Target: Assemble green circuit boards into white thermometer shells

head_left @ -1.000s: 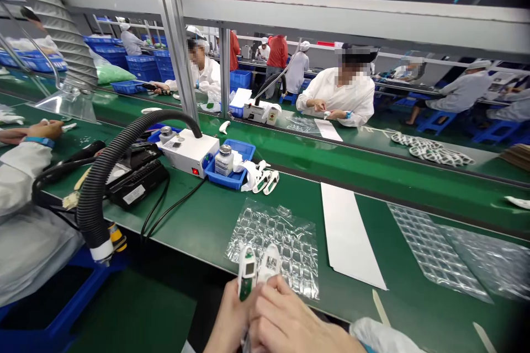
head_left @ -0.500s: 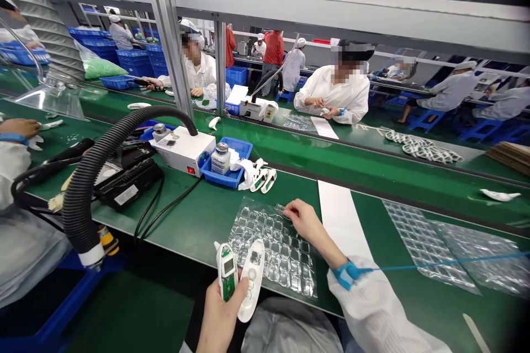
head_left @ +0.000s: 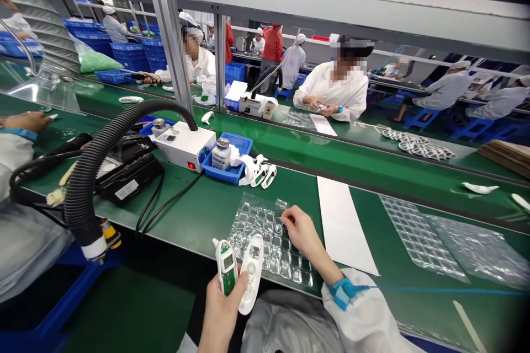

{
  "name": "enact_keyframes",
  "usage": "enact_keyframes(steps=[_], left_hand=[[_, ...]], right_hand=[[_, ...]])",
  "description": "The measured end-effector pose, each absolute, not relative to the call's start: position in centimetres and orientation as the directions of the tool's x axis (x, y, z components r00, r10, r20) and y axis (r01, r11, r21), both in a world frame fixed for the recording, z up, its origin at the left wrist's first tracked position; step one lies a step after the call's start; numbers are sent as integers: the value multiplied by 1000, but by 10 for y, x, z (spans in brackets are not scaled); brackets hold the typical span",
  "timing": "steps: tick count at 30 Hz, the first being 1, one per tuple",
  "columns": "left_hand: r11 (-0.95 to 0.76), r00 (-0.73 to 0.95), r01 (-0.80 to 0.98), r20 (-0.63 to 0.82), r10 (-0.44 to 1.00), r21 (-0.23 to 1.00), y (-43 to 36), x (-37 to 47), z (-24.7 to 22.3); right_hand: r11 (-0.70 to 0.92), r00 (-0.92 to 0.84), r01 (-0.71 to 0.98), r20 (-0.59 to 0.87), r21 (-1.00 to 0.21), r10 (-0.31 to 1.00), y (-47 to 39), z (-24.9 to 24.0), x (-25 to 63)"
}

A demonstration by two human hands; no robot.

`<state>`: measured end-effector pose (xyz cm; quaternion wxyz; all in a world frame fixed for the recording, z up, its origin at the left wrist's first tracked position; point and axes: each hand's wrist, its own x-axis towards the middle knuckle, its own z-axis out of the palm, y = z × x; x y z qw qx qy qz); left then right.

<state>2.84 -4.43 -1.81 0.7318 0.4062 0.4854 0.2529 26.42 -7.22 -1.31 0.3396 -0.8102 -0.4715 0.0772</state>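
Note:
My left hand [head_left: 223, 303] is closed around two parts at the front edge of the bench. One is an ear thermometer half [head_left: 227, 266] with a small grey screen and green circuit board. Beside it is its white cover shell [head_left: 251, 276] with button openings. My right hand [head_left: 297, 224], a blue wrist strap on its wrist, has its fingertips pinched together over the clear plastic sheet of square pockets [head_left: 265, 242]. Whatever is between those fingertips is too small or hidden to make out. Just beyond them lies a small clear piece [head_left: 281, 204].
Open thermometer bodies [head_left: 269, 175] lie by a blue tray [head_left: 223, 175] holding a bottle [head_left: 221, 154]. Left stands a white box [head_left: 184, 146] with a black hose [head_left: 83, 176]. White paper [head_left: 345, 226] and another pocket sheet [head_left: 422, 240] lie right. A co-worker [head_left: 331, 88] sits opposite.
My right hand has moved a little nearer over the pocket sheet, away from the small clear piece at its far edge. White parts on the far belt have shifted left. My left hand keeps its hold.

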Motion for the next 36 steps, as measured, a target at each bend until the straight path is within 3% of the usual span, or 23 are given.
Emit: enact_keyframes(steps=[7,11,13,28,36], left_hand=[[501,288,-25,-474,832,865,-49,30,-14],[400,266,34,-394,880,916,-50,32,-15],[351,271,77,-358,893,933,-51,33,-14],[298,319,138,-327,889,945,-54,34,-20],[320,306,143,-349,885,937,-53,34,-16]], right_hand=[[-230,601,674,340,-702,723,-88,4,242],[-118,519,454,154,-883,841,-93,27,212],[-99,442,393,94,-914,892,-94,35,195],[-133,414,516,111,-846,903,-92,31,177],[-194,488,376,16,-906,873,-96,21,169]])
